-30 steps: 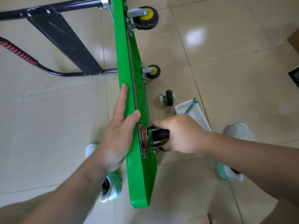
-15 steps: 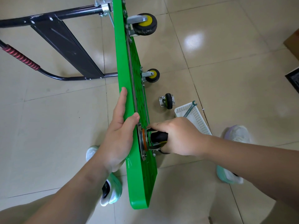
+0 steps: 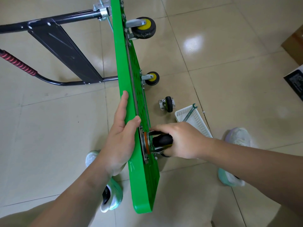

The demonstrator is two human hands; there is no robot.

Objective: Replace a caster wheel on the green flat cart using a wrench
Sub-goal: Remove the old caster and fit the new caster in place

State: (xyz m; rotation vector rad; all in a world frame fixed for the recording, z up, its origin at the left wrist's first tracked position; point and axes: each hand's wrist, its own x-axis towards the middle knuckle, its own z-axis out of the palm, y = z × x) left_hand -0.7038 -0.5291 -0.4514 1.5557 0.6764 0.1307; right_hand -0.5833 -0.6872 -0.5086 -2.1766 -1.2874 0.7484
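**Caster held at its mount; wrench lies to the right**

The left hand lies flat with fingers straight against the top face of the green flat cart, thumb over its edge. The right hand grips the caster wheel and holds its plate to the underside at the near end. The cart stands on its side, its long axis running away from the person and its underside facing right. The wrench rests in a white basket on the floor, just beyond the right hand, which is the nearer. A loose caster lies beside the basket. Judgement: fastening appears outstanding.
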